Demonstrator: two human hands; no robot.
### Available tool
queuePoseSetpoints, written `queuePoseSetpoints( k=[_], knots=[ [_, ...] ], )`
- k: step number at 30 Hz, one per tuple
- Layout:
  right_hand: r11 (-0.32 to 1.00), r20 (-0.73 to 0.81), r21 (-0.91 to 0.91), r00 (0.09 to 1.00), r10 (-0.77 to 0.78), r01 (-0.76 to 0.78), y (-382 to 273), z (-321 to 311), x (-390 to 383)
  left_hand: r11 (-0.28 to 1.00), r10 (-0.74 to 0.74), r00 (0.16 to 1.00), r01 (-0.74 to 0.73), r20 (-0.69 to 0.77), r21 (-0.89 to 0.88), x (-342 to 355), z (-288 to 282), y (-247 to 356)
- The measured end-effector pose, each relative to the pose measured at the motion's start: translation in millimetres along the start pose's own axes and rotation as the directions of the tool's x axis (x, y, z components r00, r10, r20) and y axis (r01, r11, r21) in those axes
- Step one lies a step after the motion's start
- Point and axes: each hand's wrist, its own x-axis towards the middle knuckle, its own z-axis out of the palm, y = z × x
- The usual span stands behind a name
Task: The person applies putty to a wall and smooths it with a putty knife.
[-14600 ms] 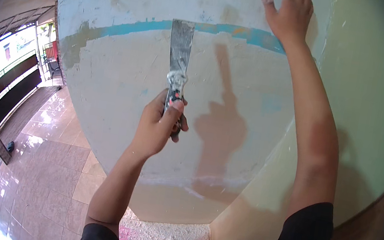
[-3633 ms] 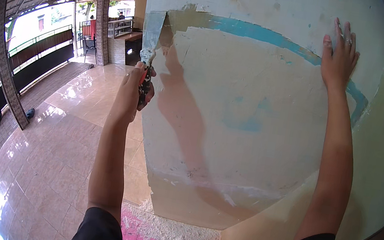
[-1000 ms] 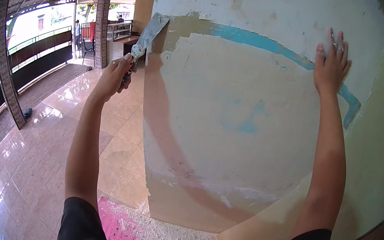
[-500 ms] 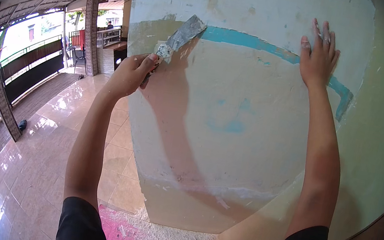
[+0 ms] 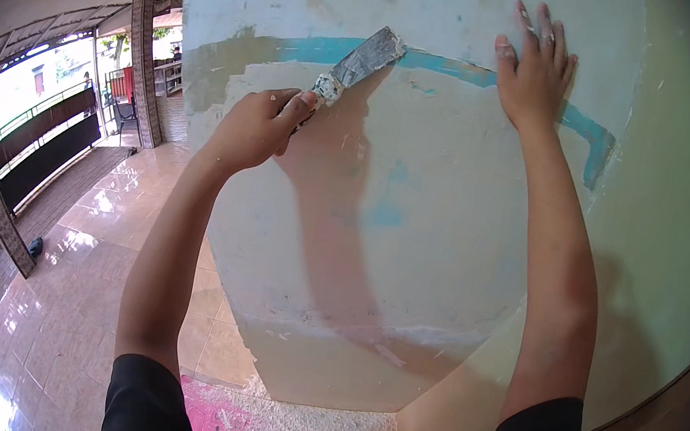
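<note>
My left hand (image 5: 261, 129) is closed around the handle of a putty knife (image 5: 368, 59). Its wide, plaster-smeared blade points up and to the right, with the tip against the wall (image 5: 464, 198) at the upper edge of a turquoise strip (image 5: 321, 49). A little pale material shows at the blade's corner. My right hand (image 5: 536, 70) rests on the wall with fingers spread, covering part of the strip; whitish residue marks its fingertips. Around the strip the wall surface is patchy, pale and scraped.
Below the wall lies a pink sheet (image 5: 212, 419) covered with white flakes (image 5: 314, 423). Glossy tiles (image 5: 96, 268) spread out on the left, with pillars (image 5: 145, 70) and a dark railing (image 5: 55, 154) farther off. A greenish wall (image 5: 677, 203) adjoins at the right.
The putty knife in my left hand has moved right along the turquoise strip, and more turquoise now shows left of the blade. My right hand stays on the wall; the view has shifted slightly.
</note>
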Motion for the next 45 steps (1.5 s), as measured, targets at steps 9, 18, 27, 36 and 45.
queuePoseSetpoints(
  k=[9, 18, 27, 36, 45],
  knots=[
    [0.968, 0.132, -0.029, 0.96, -0.245, 0.251, 63, -20, 7, 0.999, -0.014, 1.0, 0.013, 0.022, 0.051, 8, 23, 38],
    [0.981, 0.024, 0.07, 0.983, -0.18, 0.178, 109, -12, -3, 0.991, -0.004, 0.997, -0.006, 0.077, 0.13, 14, 56, 99],
    [0.98, -0.054, 0.033, 0.979, 0.199, -0.197, 124, 4, -6, 0.996, 0.006, 0.995, -0.014, 0.096, 0.086, 28, 102, 144],
    [0.974, 0.085, 0.209, 0.994, 0.068, -0.085, 149, -16, -32, 0.979, -0.011, 0.979, 0.052, 0.204, -0.195, 14, 140, 172],
    [0.527, 0.519, 0.712, 0.853, 0.049, -0.464, 92, -128, -130, 0.845, 0.062, 0.967, 0.082, 0.248, -0.529, 7, 180, 194]
  ],
)
